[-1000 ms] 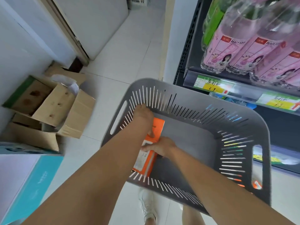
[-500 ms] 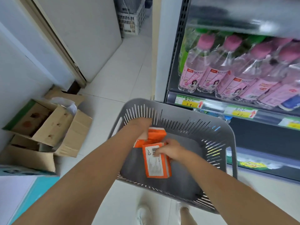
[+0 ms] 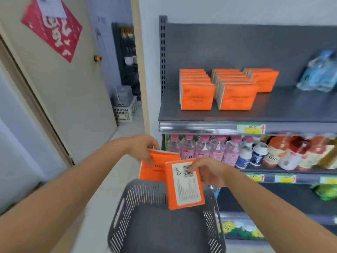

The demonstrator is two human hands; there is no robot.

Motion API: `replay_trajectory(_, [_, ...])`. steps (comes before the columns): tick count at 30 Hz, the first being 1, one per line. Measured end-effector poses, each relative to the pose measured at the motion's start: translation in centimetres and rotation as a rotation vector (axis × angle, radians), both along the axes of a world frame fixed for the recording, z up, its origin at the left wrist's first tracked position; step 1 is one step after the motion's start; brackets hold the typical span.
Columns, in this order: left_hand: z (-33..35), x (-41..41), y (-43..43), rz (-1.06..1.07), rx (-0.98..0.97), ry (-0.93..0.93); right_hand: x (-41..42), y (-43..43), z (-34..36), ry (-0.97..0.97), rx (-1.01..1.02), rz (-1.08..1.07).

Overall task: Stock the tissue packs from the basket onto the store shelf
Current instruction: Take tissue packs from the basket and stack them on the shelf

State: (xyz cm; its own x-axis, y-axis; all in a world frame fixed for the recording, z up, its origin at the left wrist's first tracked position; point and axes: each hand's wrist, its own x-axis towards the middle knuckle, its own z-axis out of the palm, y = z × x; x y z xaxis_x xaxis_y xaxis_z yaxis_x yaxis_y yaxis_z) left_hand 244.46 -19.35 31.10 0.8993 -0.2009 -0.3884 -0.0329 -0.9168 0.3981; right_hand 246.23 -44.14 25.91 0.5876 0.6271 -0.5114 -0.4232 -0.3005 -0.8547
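Observation:
My left hand (image 3: pixel 141 149) grips an orange tissue pack (image 3: pixel 155 168) by its top edge, above the far rim of the grey basket (image 3: pixel 164 223). My right hand (image 3: pixel 209 170) holds a second orange tissue pack (image 3: pixel 184 185) with its white label and barcode facing me, overlapping the first. The basket below looks empty inside. On the grey top shelf (image 3: pixel 237 114) stand three rows of orange tissue packs (image 3: pixel 215 90), upright, with bare shelf in front and to their right.
A blue plastic-wrapped package (image 3: pixel 319 73) lies at the shelf's right. Pink-capped bottles (image 3: pixel 202 148) and other drinks fill the shelf below. A door with a red poster (image 3: pixel 52 26) is on the left; a white crate (image 3: pixel 125 110) stands down the aisle.
Both hands have lifted the two tissue packs up out of the basket. My view has swung upward from the basket and floor to the top shelf.

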Motion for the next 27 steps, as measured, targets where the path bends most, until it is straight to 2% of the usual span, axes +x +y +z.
replay_trajectory(8, [11.3, 1.9, -5.1, -0.110, -0.191, -0.181, -0.1, -6.3, 10.3, -0.086, 0.331, -0.266])
replay_trajectory(17, [17.5, 7.3, -12.6, -0.125, -0.306, -0.456, 3.7, -12.4, 16.2, -0.202, 0.585, -0.625])
replay_trajectory(21, [18.3, 11.9, -16.6, -0.127, -0.247, -0.589, 7.2, -17.4, 17.0, -0.134, 0.638, -0.770])
replay_trajectory(27, [18.0, 20.3, -24.2, -0.118, -0.289, -0.660, 13.2, -25.3, 17.3, 0.013, 0.739, -0.815])
